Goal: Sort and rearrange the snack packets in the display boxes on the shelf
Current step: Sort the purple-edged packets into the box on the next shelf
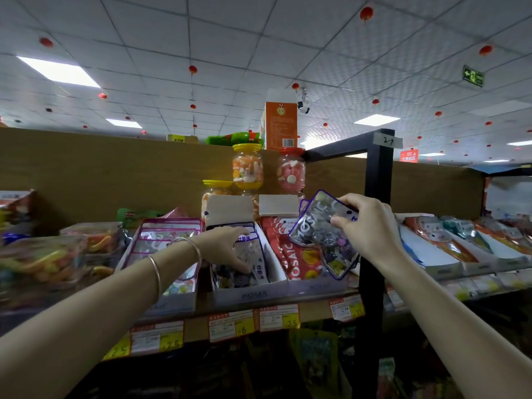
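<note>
The right hand (371, 226) holds a purple-edged clear packet (324, 234) up in the air, its fingers (344, 223) curled and pinched on the packet's upper right edge, so the pouch hangs tilted down and to the left of them, over the red packets (290, 249) in the next box. The left hand (227, 246) reaches into the white display box (273, 263) just left of that, fingers bent down among the purple-edged packets (247, 272) lying there; whether they actually clamp one or only press on the stack I cannot tell. The likeliest slip is the raised packet: it is held by one edge only, it looks slick, and if the pinch loosens it could drop onto the red packets below or slide off the front of the shelf (288, 309). Pushing it into the box while the left hand is buried there could also buckle the pouches under those fingers or shove the light card box toward the edge. Right beside the right hand stands a black shelf post (377, 180), close enough to catch a knuckle or a packet corner on a sideways move. Behind both hands are stacked sweet jars (247, 168), which a reach too far back could knock. To the left of the left fingers sits a box of pink-edged packets (169, 240), easy to confuse by shape when sorting.
</note>
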`<state>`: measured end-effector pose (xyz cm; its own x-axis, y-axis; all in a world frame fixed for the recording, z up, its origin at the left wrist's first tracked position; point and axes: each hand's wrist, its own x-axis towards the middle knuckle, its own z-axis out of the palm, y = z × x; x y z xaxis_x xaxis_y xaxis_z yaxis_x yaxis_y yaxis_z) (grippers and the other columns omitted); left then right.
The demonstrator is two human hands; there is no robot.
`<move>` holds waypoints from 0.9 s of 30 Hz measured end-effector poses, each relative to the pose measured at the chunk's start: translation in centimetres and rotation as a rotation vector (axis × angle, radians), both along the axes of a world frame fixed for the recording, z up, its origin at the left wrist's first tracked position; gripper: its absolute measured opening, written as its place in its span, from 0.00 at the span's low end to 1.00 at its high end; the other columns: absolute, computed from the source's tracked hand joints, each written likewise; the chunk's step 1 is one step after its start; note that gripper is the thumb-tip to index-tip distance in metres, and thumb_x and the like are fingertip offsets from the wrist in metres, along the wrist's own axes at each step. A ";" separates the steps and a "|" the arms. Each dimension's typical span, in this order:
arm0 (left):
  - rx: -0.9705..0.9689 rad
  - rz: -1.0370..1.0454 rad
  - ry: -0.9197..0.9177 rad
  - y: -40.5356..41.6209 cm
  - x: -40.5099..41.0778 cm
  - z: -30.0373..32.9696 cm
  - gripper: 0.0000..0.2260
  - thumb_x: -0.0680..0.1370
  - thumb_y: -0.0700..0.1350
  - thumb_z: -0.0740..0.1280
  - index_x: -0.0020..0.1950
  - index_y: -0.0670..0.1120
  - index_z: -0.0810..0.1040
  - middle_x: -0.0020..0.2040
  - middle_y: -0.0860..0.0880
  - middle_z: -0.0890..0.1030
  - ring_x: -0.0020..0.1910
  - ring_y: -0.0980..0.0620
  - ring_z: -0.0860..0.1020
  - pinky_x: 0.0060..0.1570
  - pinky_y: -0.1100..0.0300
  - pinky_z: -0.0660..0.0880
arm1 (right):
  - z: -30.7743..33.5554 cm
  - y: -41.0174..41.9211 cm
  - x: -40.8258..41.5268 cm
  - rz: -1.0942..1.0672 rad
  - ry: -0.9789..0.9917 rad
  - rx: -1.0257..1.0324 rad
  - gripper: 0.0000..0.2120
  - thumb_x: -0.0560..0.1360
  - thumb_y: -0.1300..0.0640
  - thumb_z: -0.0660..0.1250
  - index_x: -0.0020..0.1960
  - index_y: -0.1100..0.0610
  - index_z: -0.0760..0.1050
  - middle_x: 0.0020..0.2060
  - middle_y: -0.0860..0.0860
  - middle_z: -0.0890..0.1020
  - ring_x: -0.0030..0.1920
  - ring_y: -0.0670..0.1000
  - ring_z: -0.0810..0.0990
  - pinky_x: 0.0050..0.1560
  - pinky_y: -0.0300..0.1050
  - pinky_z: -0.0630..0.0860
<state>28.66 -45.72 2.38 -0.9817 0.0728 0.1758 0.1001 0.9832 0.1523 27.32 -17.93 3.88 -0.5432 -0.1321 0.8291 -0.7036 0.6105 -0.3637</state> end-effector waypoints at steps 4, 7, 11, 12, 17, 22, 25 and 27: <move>0.092 -0.047 0.043 0.2 0.1 0.9 0.47 0.63 0.53 0.78 0.74 0.50 0.56 0.71 0.47 0.65 0.68 0.46 0.65 0.69 0.47 0.65 | 0.1 0.1 0.1 0.005 -0.002 0.008 0.08 0.71 0.57 0.71 0.50 0.54 0.79 0.42 0.50 0.83 0.45 0.52 0.80 0.39 0.46 0.75; 0.203 -0.114 0.083 0.4 0.5 1.5 0.42 0.65 0.46 0.78 0.73 0.50 0.59 0.66 0.48 0.70 0.61 0.51 0.71 0.62 0.54 0.71 | 0.1 0.1 0.2 0.005 0.001 0.010 0.08 0.71 0.57 0.71 0.49 0.53 0.79 0.43 0.50 0.83 0.44 0.52 0.80 0.39 0.46 0.75; 0.282 -0.062 0.210 0.3 0.8 1.6 0.28 0.70 0.45 0.73 0.65 0.45 0.64 0.48 0.50 0.75 0.41 0.56 0.75 0.39 0.65 0.74 | 0.1 0.1 0.2 -0.002 0.002 0.020 0.07 0.71 0.56 0.71 0.50 0.53 0.79 0.43 0.49 0.83 0.44 0.51 0.80 0.40 0.47 0.76; 0.286 -0.045 0.248 0.0 0.7 1.5 0.26 0.71 0.47 0.73 0.63 0.45 0.64 0.50 0.48 0.76 0.43 0.54 0.76 0.40 0.62 0.77 | 0.1 0.1 0.1 0.001 0.001 0.022 0.07 0.71 0.56 0.70 0.50 0.53 0.79 0.43 0.49 0.83 0.45 0.51 0.80 0.40 0.47 0.76; 0.313 0.114 0.562 -1.0 0.8 1.7 0.21 0.70 0.49 0.73 0.58 0.47 0.67 0.51 0.49 0.74 0.52 0.44 0.75 0.53 0.46 0.75 | 0.3 -0.1 0.1 0.016 0.010 0.028 0.06 0.71 0.57 0.70 0.48 0.52 0.78 0.42 0.49 0.83 0.44 0.51 0.80 0.39 0.46 0.75; 0.354 0.140 0.588 -0.8 0.7 2.2 0.18 0.69 0.48 0.74 0.53 0.47 0.70 0.49 0.49 0.75 0.52 0.44 0.76 0.52 0.49 0.75 | 0.3 0.0 0.3 0.027 0.025 0.034 0.05 0.71 0.57 0.70 0.47 0.52 0.78 0.41 0.49 0.83 0.43 0.51 0.80 0.40 0.47 0.76; 0.391 0.179 0.651 -0.9 0.6 2.3 0.18 0.69 0.50 0.74 0.53 0.47 0.71 0.51 0.47 0.77 0.50 0.44 0.77 0.50 0.50 0.76 | 0.2 0.1 0.3 0.032 0.015 0.030 0.05 0.71 0.58 0.70 0.47 0.53 0.78 0.41 0.50 0.83 0.43 0.52 0.80 0.40 0.49 0.77; 0.438 0.172 0.678 -0.9 0.6 2.5 0.15 0.69 0.50 0.73 0.50 0.48 0.72 0.49 0.47 0.78 0.47 0.44 0.78 0.47 0.50 0.77 | 0.1 0.1 0.3 0.029 0.016 0.028 0.06 0.71 0.58 0.70 0.48 0.53 0.78 0.42 0.50 0.83 0.43 0.52 0.80 0.40 0.50 0.77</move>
